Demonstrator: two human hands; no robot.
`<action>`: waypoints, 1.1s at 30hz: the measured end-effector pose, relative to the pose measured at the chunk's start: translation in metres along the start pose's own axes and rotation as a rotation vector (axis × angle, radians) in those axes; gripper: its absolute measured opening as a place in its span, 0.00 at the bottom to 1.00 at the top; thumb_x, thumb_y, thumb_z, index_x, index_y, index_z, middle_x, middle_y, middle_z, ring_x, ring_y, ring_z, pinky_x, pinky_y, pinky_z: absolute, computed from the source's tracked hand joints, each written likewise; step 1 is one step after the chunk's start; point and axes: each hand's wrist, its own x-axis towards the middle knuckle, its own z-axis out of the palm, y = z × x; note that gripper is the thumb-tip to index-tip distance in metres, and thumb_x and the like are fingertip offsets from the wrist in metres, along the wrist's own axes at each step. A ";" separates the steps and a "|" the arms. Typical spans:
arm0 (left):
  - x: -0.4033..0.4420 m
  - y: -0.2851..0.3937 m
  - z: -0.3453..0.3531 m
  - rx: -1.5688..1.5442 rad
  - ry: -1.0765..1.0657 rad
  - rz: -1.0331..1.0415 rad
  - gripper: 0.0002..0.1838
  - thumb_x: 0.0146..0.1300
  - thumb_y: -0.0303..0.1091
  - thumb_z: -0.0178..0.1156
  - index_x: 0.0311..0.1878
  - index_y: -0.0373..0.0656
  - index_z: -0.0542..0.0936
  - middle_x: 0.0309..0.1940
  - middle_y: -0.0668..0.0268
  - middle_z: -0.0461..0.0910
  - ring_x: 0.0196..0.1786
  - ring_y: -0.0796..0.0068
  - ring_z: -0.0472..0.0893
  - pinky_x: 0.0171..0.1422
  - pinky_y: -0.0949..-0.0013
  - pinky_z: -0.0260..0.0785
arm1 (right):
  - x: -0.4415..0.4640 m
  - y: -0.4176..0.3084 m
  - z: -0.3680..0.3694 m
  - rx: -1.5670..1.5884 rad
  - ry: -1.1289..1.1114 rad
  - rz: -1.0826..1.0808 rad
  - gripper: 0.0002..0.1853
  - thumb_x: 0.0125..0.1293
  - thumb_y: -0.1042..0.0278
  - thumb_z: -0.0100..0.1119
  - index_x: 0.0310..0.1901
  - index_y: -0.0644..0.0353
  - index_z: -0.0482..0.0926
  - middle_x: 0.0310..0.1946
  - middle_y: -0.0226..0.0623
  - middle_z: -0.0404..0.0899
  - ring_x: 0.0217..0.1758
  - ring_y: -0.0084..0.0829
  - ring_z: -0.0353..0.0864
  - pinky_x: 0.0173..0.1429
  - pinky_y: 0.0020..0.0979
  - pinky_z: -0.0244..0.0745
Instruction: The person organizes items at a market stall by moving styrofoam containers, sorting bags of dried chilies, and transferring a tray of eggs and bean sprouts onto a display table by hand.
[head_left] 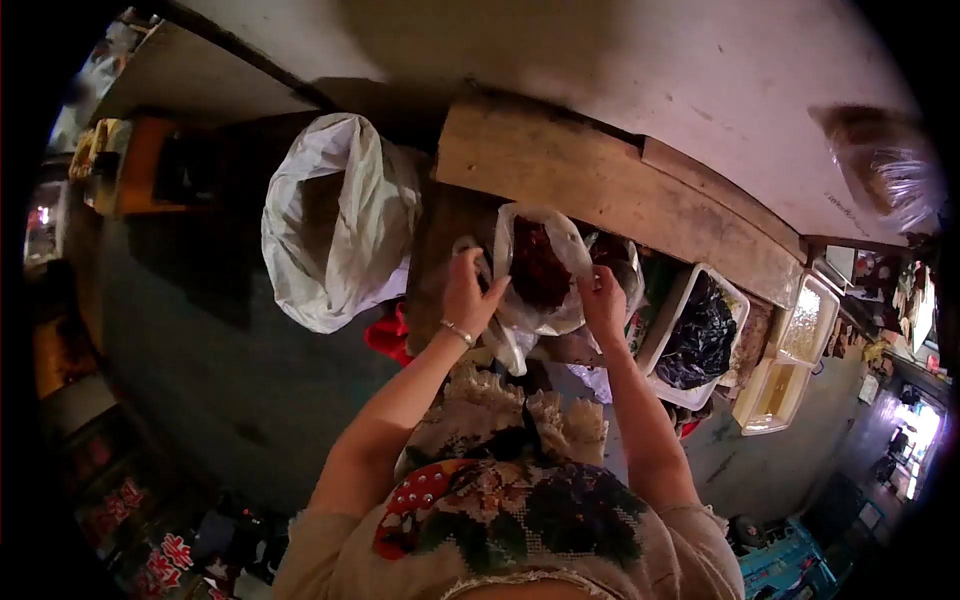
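A translucent plastic bag (570, 243) stands with its mouth open on the bench, and dark red contents (540, 268) show inside. My right hand (602, 300) pinches the bag's right rim. At the bag's left side is my left hand (472, 292), thumb and fingers spread, its fingertips beside a small greyish item that I cannot make out. Another clear bag (625, 268) with dark contents lies partly hidden behind my right hand.
A large white sack (375, 220) stands open on the left. Right of my hands are a white tray (655, 345) holding a black plastic bag (700, 335) and two pale containers (775, 395). A wooden board (560, 170) runs along the wall. Something red (388, 335) lies below the sack.
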 end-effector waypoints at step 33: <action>0.270 -0.061 -0.060 -1.088 0.004 -0.376 0.12 0.52 0.29 0.52 0.42 0.44 0.74 0.33 0.70 0.75 0.36 0.74 0.74 0.37 0.69 0.69 | 0.242 -0.093 0.074 1.582 -0.247 -0.001 0.15 0.65 0.56 0.49 0.45 0.58 0.72 0.34 0.28 0.75 0.36 0.25 0.71 0.37 0.27 0.68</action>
